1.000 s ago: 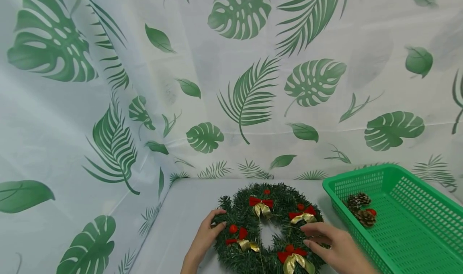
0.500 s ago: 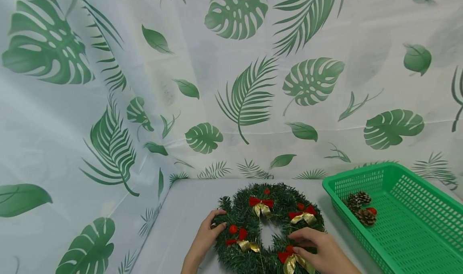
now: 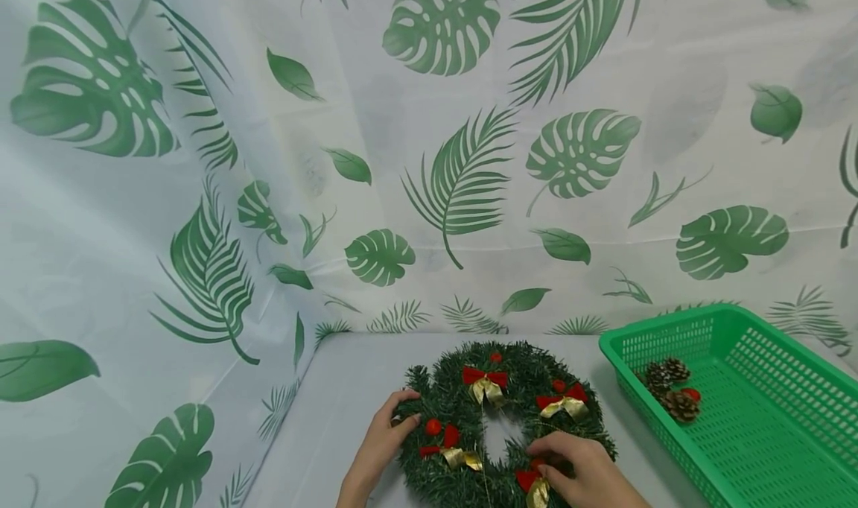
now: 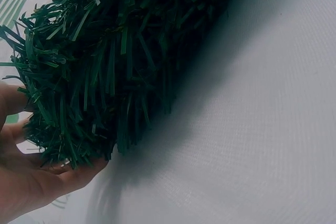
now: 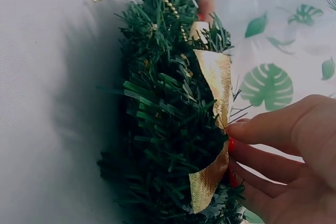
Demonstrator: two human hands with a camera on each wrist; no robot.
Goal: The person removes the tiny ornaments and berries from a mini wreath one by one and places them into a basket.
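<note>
A green tinsel wreath (image 3: 536, 366) lies on the table, dressed with several red-and-gold bows and small red balls. My left hand (image 3: 382, 441) grips its left edge, thumb and fingers curled into the tinsel, as the left wrist view also shows. At the lower right, my right hand (image 3: 579, 467) pinches a bow (image 3: 528, 481) beside its red ball (image 5: 231, 144), partly covering it. In the right wrist view the thumb presses at the gold ribbon (image 5: 212, 77), with the other fingers behind the ball. Further bows sit at the top (image 3: 485, 378), right (image 3: 561, 402) and left (image 3: 450, 439).
Right of the wreath stands a green plastic basket (image 3: 670, 426), holding several pine cones (image 3: 680, 404) and a red ball (image 3: 692, 395). Leaf-printed white sheeting (image 3: 469, 292) rises behind and at the left of the white table (image 3: 348, 366).
My right hand has moved from near the right-hand bow down and leftward to the lower-right bow, where its fingers have closed in. The left hand keeps its grip in the same place.
</note>
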